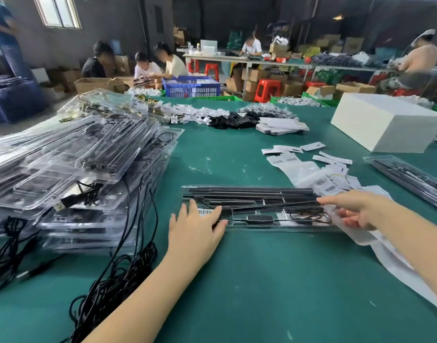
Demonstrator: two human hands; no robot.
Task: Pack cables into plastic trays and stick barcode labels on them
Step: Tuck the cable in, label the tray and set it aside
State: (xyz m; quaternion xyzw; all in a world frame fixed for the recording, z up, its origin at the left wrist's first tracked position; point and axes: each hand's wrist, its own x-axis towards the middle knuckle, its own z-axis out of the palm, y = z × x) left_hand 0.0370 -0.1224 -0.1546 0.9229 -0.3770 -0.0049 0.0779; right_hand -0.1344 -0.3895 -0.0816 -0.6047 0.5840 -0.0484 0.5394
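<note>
A clear plastic tray (257,209) lies crosswise at the table's near centre, holding black rods and a coiled cable (309,217). A barcode label (205,212) sits at its left end; the digits are too small to read. The left hand (195,226) rests flat on that end, fingers straight and spread. The right hand (356,211) points its forefinger leftward over the tray's right end; its lower fingers curl by white label backing (361,240), contact unclear. Stacked trays (71,169) fill the left.

Glossy clear plastic tray (257,226) on matt green cloth (237,280).
</note>
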